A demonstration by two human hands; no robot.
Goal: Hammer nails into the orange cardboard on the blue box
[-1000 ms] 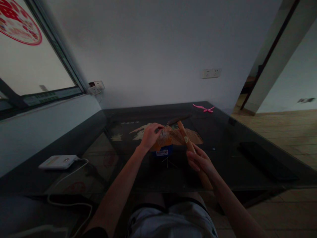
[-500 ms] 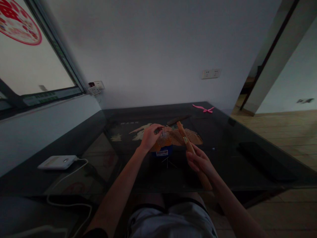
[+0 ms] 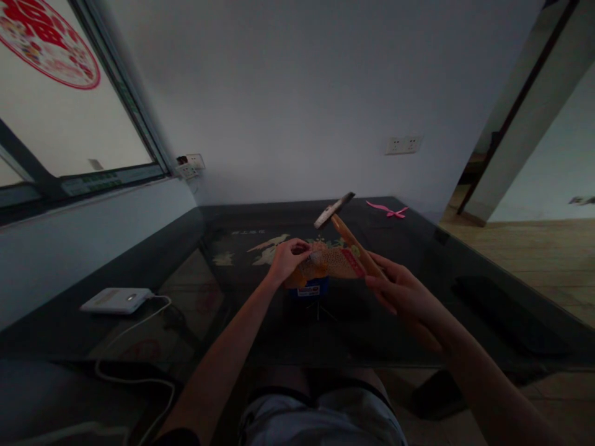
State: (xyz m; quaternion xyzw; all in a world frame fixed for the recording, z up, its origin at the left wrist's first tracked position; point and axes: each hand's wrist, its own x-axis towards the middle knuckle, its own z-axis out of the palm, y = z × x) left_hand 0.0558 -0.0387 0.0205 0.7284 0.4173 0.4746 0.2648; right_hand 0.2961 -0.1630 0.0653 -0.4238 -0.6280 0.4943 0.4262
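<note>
My right hand (image 3: pixel 395 282) grips the wooden handle of a hammer (image 3: pixel 353 238), its metal head raised above the table and tilted toward the upper right. My left hand (image 3: pixel 289 257) is closed in a pinch over a brown patterned board (image 3: pixel 337 261) with a red strip near its right end. Between thumb and fingertip there seems to be a thin nail, mostly hidden and too small to see clearly. Under the board sits a blue box (image 3: pixel 312 288) with a white label. Several thin nails (image 3: pixel 320 310) lie on the table just in front of it.
The dark glossy table (image 3: pixel 260 334) reaches back to the wall. A white power bank (image 3: pixel 117 300) with a white cable (image 3: pixel 134 331) lies on the left. A pink ribbon (image 3: pixel 388 210) rests at the far right, and a dark flat object (image 3: pixel 506 313) lies near the right edge.
My right hand has moved right and lifted the hammer, so its head is now higher above the board. My left hand stays pinched at the board. The view has shifted slightly.
</note>
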